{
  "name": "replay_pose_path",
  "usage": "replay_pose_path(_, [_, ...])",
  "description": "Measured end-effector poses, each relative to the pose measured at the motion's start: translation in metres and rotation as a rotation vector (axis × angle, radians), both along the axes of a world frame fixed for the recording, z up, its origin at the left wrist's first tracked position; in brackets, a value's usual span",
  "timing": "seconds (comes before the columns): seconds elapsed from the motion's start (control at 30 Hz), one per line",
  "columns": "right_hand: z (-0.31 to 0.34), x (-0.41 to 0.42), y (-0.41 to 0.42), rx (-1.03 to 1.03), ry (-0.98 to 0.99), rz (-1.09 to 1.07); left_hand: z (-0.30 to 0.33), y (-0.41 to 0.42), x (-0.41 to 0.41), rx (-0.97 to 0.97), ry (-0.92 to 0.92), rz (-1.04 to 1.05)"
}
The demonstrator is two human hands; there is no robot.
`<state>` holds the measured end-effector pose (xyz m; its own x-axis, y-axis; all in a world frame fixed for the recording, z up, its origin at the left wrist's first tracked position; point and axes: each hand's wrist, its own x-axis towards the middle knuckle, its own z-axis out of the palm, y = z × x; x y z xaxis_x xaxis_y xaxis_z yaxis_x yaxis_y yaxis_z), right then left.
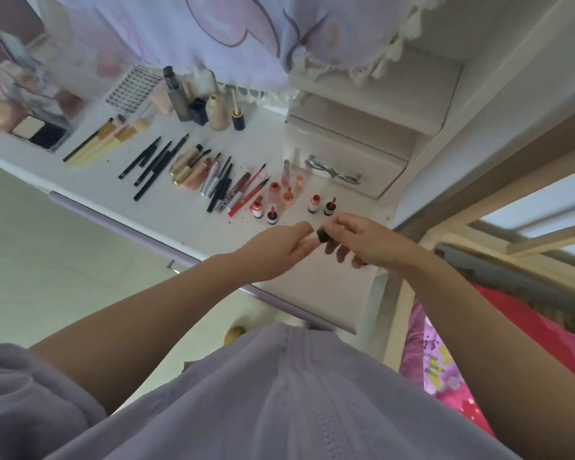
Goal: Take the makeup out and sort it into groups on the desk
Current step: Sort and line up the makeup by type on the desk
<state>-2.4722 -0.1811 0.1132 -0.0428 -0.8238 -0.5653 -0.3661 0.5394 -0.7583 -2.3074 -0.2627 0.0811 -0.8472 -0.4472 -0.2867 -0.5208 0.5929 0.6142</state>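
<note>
Over the near right part of the white desk (186,224), both my hands hold one small makeup item. My left hand (284,250) grips its pale body and my right hand (356,239) pinches its black cap (322,235). Laid out in groups on the desk are brushes (103,139), black pencils (153,164), mascara tubes and liners (206,174), and small red-topped bottles (271,215). Foundation bottles (200,104) stand at the back. Open compacts (39,131) lie at the far left.
A small drawer unit (352,161) with a bow handle sits at the desk's right end. A lilac cloth (246,31) hangs above the back. A lash tray (132,89) lies near it. A red and pink bed cover (445,366) is at my right.
</note>
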Motion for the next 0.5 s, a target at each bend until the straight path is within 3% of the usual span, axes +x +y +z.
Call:
replay_pose_path(0.37, [0.018, 0.018, 0.002, 0.004, 0.073, -0.088, 0.019, -0.012, 0.016, -0.053, -0.015, -0.106])
replay_pose_path(0.5, [0.027, 0.019, 0.005, -0.064, 0.014, -0.107, 0.023, -0.015, 0.018, -0.043, 0.004, -0.097])
